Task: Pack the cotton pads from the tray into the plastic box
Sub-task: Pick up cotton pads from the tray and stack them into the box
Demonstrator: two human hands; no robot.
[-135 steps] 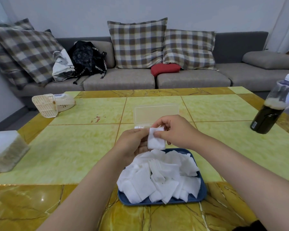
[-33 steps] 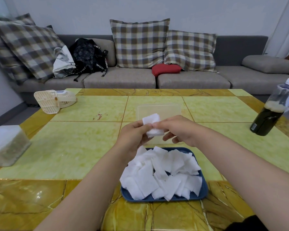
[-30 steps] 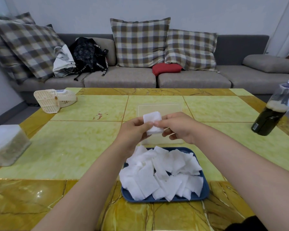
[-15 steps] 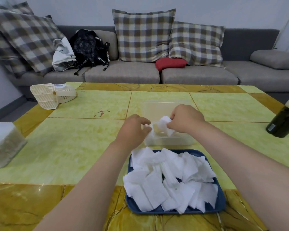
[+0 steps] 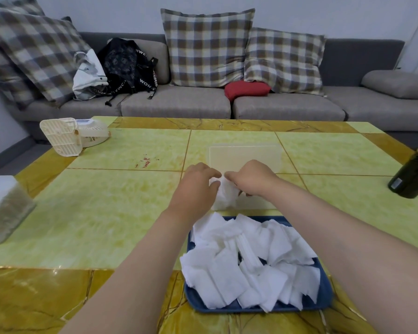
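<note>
At the far left edge of the yellow-green tiled table (image 5: 101, 213) stands a translucent storage tub with a white lid (image 5: 3, 208), and beyond it a cream plastic desk fan (image 5: 68, 136) lies tipped on its side. Neither belongs to the job.

Near the middle, the left hand (image 5: 194, 189) has its fingers curled round a small bunch of white cotton pads (image 5: 225, 195). It holds the bunch at the left end of the clear rectangular plastic box (image 5: 245, 157), whose lid stands open at the back. The right hand (image 5: 253, 179) meets it from the other side, thumb and fingers bent onto the same bunch. Its fingertips are hidden, so how firmly it grips cannot be told. The bunch looks crumpled and soft, and sits low between the box walls, probably being pressed into place.

How many pads already lie in the box is unclear, since the hands cover most of it. The visible right part looks bare.

Just in front of the box, nearer the person, the dark blue shallow plastic tray (image 5: 239, 310) carries a loose heap of square white cotton pads (image 5: 246, 261), overlapping at all angles and nearly hiding its floor. By that heap, the task seems barely begun, with most of the packing left.

At the far right stands a dark glass bottle (image 5: 410, 177).
</note>
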